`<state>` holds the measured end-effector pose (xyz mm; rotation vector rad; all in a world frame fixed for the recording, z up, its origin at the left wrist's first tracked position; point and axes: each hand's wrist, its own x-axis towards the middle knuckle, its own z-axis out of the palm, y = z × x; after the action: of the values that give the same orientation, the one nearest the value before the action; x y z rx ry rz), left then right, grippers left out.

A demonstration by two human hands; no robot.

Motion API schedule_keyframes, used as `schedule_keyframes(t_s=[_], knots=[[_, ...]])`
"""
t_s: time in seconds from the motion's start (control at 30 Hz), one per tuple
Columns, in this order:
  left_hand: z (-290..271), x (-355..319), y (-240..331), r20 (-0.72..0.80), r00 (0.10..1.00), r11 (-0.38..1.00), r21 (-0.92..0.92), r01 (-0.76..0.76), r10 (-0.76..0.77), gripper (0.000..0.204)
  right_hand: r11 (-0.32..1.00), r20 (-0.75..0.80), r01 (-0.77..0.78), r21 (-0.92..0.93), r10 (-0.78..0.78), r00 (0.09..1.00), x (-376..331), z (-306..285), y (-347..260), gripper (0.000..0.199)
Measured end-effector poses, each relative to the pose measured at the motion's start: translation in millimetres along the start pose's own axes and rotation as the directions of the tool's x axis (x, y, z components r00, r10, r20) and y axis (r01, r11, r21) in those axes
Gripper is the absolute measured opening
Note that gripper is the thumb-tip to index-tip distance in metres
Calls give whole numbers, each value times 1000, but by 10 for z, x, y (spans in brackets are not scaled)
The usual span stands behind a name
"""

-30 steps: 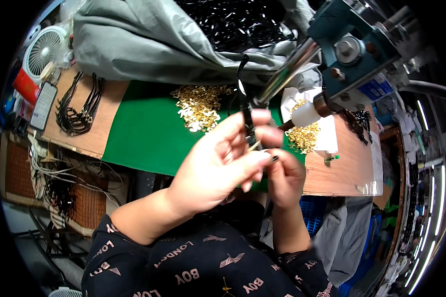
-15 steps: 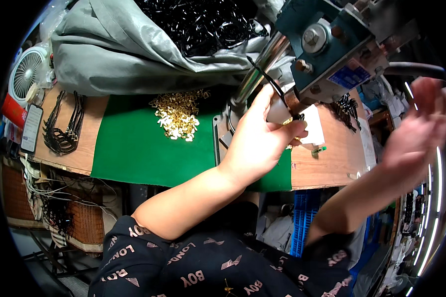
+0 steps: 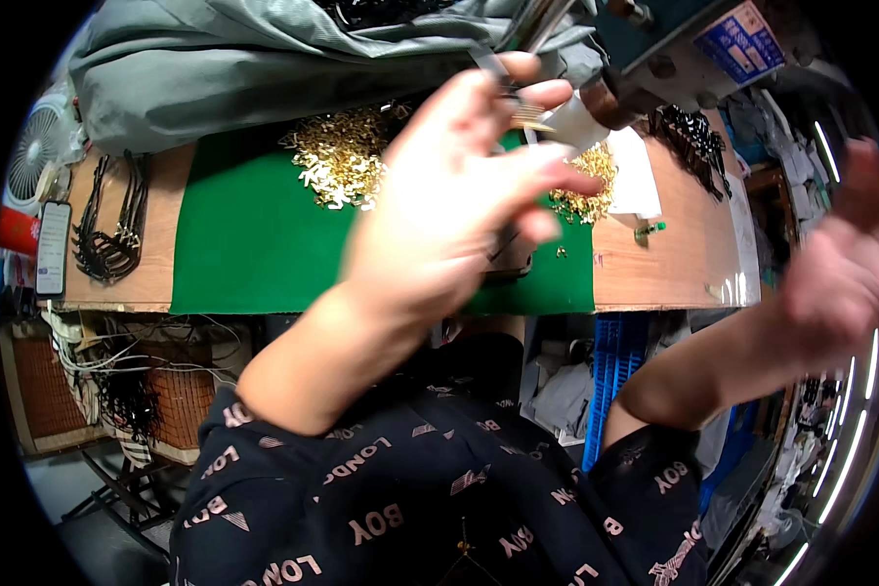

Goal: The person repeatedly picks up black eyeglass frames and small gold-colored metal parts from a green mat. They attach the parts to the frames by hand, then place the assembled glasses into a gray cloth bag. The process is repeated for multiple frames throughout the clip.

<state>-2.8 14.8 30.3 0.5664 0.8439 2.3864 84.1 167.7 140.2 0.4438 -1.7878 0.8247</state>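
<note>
Left hand (image 3: 439, 186) is up over the green mat (image 3: 244, 254), near the white tube (image 3: 573, 122) of the machine (image 3: 689, 59). Its thumb is spread away from the first finger. A thin dark strap (image 3: 491, 64) and a bit of gold (image 3: 534, 119) show at its fingers, but it is too blurry to tell if they are gripped. Right hand (image 3: 835, 278) is up past the right edge of the desk (image 3: 679, 264); I cannot tell if it holds anything. One gold pile (image 3: 337, 161) sits on the mat, toward the desk's back edge. Another gold heap (image 3: 606, 168) touches white paper (image 3: 640, 190) on the right. Black straps (image 3: 112, 230) lie by the left edge.
</note>
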Motion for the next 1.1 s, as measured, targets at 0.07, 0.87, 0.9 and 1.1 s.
schedule_keyframes(t_s=[0.07, 0.87, 0.9, 1.1], knots=[[-399, -229, 286, 35, 998, 986, -157, 63, -58, 49, 941, 6, -314, -128, 318, 948, -620, -375, 536, 25], [-1377, -927, 191, 68, 994, -374, 927, -31, 86, 32, 632, 48, -686, -359, 747, 663, -2138, -339, 824, 7], [-1390, -961, 171, 161, 972, -290, 951, -107, 173, 26, 618, 58, -704, -350, 765, 642, -2110, -317, 744, 8], [-981, -916, 193, 200, 980, 387, 905, -178, -16, 70, 521, 421, -843, 135, 740, 525, -1678, 301, 78, 12]])
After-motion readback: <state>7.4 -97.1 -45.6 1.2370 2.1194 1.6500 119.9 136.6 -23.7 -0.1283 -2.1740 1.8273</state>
